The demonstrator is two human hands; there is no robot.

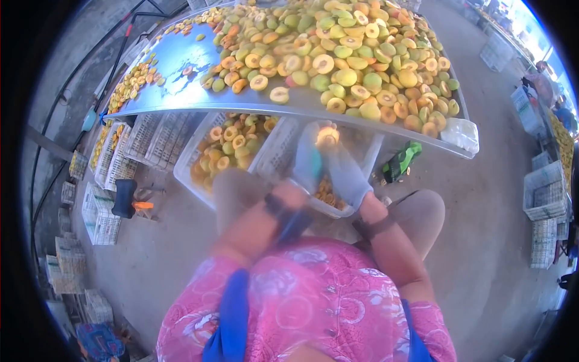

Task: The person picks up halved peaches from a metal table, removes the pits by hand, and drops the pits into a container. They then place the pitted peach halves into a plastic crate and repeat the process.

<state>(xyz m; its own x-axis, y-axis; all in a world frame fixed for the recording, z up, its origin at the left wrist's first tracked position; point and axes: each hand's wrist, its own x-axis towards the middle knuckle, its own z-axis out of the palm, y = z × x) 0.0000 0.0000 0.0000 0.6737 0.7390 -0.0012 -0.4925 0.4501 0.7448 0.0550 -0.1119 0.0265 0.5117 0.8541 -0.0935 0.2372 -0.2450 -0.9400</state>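
Observation:
Both my hands wear pale gloves and meet in front of my knees, just under the table edge. A yellow-orange fruit sits at their fingertips. My left hand closes on its left side and my right hand on its right; both are blurred. Dark bands circle both wrists. Below the hands stands a white crate holding several cut fruit halves. Whether either hand also holds a tool cannot be told.
A metal table ahead carries a large heap of halved yellow and green fruit, with a white bag at its right corner. A green object lies on the concrete floor. Stacked white crates stand right and left.

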